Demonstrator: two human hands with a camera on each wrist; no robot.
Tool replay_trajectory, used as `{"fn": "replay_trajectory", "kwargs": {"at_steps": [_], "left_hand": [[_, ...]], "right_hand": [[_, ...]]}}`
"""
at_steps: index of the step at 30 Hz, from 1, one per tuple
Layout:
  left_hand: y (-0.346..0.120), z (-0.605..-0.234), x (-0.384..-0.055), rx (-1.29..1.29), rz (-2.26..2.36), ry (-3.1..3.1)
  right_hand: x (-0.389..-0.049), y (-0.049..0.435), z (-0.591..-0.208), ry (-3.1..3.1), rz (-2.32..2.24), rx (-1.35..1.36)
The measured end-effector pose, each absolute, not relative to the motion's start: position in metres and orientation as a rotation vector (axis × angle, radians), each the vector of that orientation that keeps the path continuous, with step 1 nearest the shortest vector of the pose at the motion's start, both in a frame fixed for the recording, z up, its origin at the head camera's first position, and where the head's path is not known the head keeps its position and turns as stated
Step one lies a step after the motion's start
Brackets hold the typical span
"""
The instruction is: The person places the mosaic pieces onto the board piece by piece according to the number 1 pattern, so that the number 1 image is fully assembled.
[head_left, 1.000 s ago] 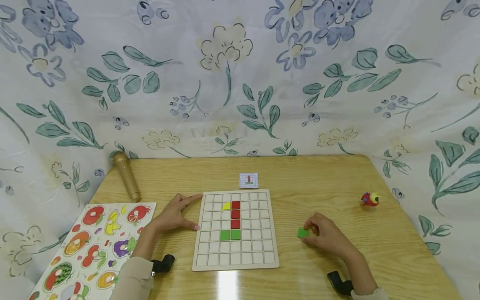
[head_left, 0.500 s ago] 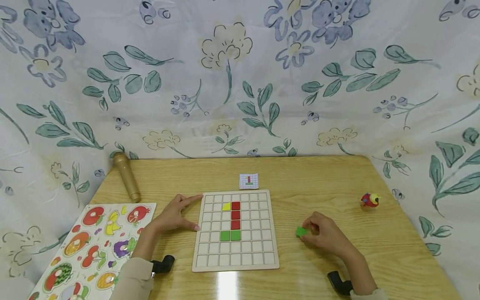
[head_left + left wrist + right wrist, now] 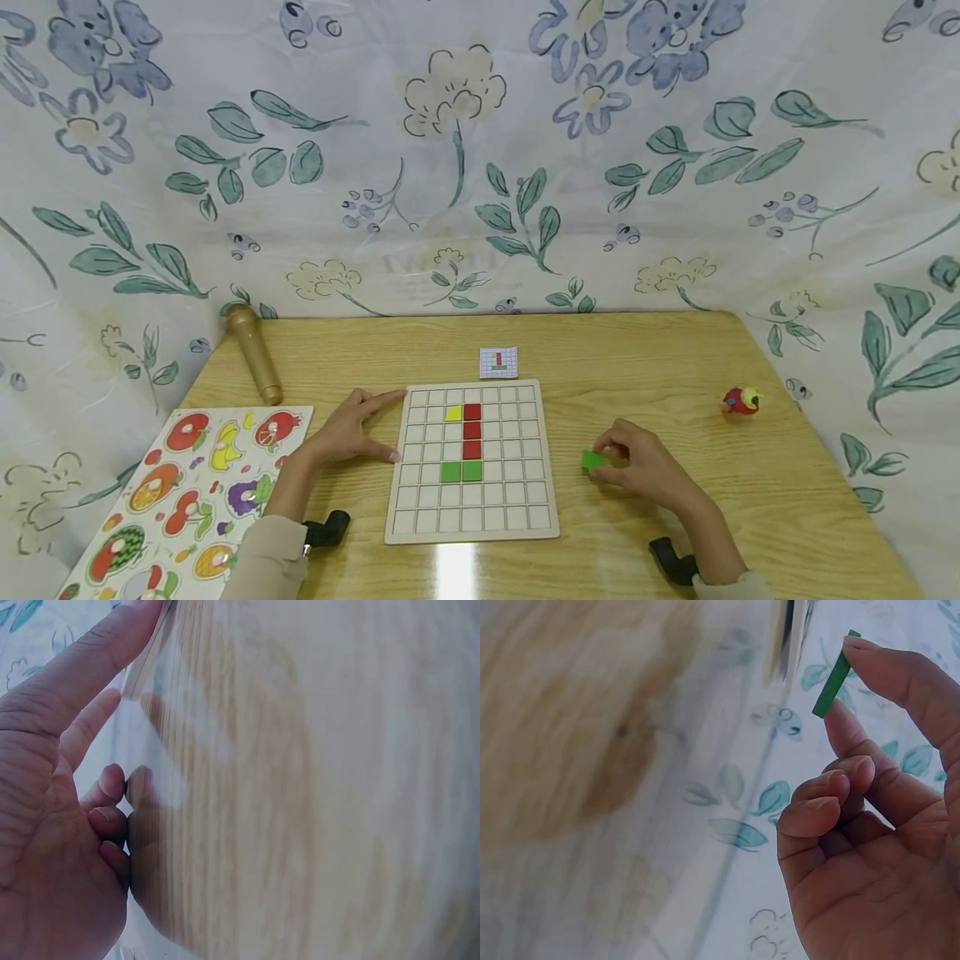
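My right hand [image 3: 645, 467] pinches a green square tile [image 3: 592, 460] between thumb and index finger, off the table to the right of the grid board. In the right wrist view the tile [image 3: 836, 675] shows its thin edge, and the other fingers curl toward the palm. The wooden grid board [image 3: 510, 537] holds a yellow quarter-round tile [image 3: 453, 413], a column of red tiles [image 3: 472, 430] and two green tiles [image 3: 461, 472] side by side. My left hand [image 3: 348, 429] touches the board's left edge with straight thumb and index finger; its other fingers curl against the tabletop.
A small pattern card [image 3: 498, 362] lies behind the board. At left are a fruit puzzle board [image 3: 168, 492] and a gold microphone-shaped object [image 3: 255, 354]. A red toy parrot [image 3: 741, 400] stands at far right. Floral cloth [image 3: 450, 192] hangs behind the table [image 3: 630, 367].
My right hand has moved slightly left toward the grid board with the green tile pinched. The left hand stays at the board's edge.
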State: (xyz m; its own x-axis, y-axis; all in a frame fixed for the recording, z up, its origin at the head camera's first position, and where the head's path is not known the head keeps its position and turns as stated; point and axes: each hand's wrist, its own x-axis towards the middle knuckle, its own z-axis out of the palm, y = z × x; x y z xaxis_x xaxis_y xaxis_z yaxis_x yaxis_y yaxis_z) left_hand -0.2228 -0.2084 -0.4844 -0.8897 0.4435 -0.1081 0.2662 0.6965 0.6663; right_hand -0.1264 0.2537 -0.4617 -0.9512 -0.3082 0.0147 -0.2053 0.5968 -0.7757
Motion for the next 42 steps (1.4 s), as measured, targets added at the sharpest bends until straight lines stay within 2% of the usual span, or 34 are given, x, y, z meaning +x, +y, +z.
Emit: {"fn": "replay_trajectory", "kwargs": {"at_steps": [24,42], "left_hand": [[-0.208,-0.482,-0.222,0.565,0.976,2.652],[-0.207,-0.485,-0.224,0.528,0.98,2.63]], "right_hand": [[-0.134,0.237,-0.456,2.672,-1.304,-0.556],[-0.144,0.202,-0.449,2.594,-1.291,-0.58]]}}
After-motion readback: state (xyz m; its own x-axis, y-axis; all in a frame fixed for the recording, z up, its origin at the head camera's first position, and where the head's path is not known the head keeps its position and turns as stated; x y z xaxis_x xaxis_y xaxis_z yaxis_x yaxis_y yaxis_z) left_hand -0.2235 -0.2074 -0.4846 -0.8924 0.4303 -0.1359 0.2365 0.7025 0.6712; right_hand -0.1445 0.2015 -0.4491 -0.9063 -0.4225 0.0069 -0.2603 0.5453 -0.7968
